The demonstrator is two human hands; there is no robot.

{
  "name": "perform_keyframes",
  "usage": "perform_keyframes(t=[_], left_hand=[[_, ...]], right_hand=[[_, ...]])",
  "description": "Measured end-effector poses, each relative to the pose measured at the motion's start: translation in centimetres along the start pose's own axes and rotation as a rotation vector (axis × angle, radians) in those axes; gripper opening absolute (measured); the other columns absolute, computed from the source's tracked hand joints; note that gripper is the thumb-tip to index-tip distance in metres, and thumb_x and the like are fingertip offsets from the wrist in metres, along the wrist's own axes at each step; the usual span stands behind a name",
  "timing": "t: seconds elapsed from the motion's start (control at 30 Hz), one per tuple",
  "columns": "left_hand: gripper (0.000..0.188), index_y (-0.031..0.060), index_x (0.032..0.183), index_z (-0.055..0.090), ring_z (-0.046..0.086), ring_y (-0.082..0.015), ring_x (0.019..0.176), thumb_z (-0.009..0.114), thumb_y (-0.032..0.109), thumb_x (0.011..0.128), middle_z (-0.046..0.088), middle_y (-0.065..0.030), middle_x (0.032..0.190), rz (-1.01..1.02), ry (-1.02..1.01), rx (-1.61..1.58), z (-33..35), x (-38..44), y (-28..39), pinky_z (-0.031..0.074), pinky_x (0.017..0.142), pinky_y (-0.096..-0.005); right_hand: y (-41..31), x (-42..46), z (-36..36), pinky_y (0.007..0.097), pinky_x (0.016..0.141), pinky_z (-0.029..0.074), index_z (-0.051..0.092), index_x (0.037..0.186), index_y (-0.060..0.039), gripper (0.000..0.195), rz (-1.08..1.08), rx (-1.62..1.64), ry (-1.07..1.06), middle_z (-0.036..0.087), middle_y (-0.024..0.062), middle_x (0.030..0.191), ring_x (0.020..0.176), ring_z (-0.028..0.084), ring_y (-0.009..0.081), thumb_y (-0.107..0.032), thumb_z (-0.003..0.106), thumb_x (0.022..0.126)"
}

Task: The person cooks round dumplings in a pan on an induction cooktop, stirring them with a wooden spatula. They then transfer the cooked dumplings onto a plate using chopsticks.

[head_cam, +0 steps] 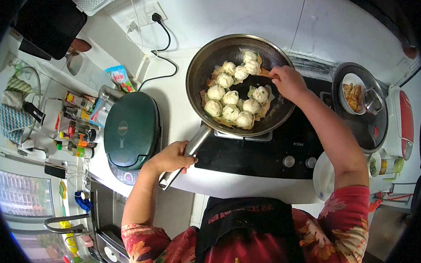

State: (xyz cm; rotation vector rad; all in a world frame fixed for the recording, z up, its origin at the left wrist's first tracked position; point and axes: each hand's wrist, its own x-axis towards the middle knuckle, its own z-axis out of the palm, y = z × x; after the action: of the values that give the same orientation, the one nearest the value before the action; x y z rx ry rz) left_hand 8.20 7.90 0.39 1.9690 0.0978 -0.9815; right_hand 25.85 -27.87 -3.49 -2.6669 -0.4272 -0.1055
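Observation:
My left hand (173, 156) is wrapped around the metal handle (198, 139) of a deep frying pan (209, 54). Inside the pan are many round white buns (231, 97) flecked with green, joined by a thin browned crust (265, 111). At the pan's right side, my right hand (288, 82) grips a wooden utensil (265, 73), whose far end reaches under or against the upper buns. The tip of that utensil is hidden by the buns. Beneath the pan lies a black gas cooktop (238, 154) with metal knobs.
A green electric griddle (132, 127) stands left of the pan, with seasoning bottles (76, 138) beyond it. To the right, another pan (357, 128) holds a white bowl of browned food (353, 94). A white plate (322, 176) sits under my right forearm. A black cord (168, 43) runs along the wall.

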Motion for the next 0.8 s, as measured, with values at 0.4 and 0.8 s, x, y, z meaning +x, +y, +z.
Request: perform_keyframes(t=[0.4, 0.8], left_hand=[[0.031, -0.007, 0.103, 0.053, 0.056, -0.0097, 0.052, 0.066, 0.012, 0.082, 0.056, -0.0019, 0.064, 0.018, 0.004, 0.002, 0.06, -0.19, 0.33, 0.043, 0.05, -0.0248], [0.03, -0.007, 0.102, 0.053, 0.055, -0.0102, 0.051, 0.066, 0.012, 0.082, 0.055, -0.002, 0.064, 0.007, 0.011, 0.008, 0.14, -0.45, 0.58, 0.044, 0.05, -0.0249]], right_hand=[[-0.29, 0.78, 0.9, 0.0427, 0.08, 0.048, 0.057, 0.102, -0.0066, 0.02, 0.026, 0.21, 0.046, 0.063, 0.0131, 0.096, 0.093, 0.061, 0.0321, -0.008, 0.065, 0.083], [-0.17, 1.09, 1.36, 0.0427, 0.079, 0.049, 0.057, 0.099, -0.0061, 0.017, -0.032, 0.145, 0.102, 0.063, 0.013, 0.095, 0.092, 0.062, 0.032, -0.007, 0.064, 0.083]])
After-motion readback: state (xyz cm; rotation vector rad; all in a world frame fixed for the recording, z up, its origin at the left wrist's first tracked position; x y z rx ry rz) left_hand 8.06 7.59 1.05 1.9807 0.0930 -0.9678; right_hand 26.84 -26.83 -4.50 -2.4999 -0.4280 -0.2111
